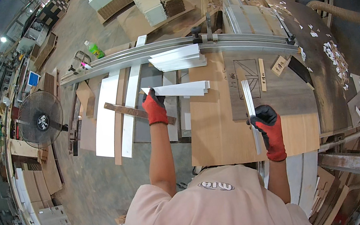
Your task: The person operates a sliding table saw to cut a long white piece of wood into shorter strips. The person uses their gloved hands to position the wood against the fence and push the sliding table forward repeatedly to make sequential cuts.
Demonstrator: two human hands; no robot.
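Handling narrow white strips in bundles looks like the step in hand, perhaps gathering or sorting them. The left hand (155, 108), in a red-and-black glove, is clamped on the left end of a sideways bundle (180, 90), whose right end reaches over the pale board (213, 131); whether the two touch, I cannot tell. The right hand (269, 131), gloved alike, appears closed on a second bundle (249, 104), seen nearly edge-on beside the grey-brown board (289, 98). Another stack of white strips (179, 58) lies by the metal rail (248, 42). The next move likely calls for a firm pinch and level ends, as loose strips could fan apart.
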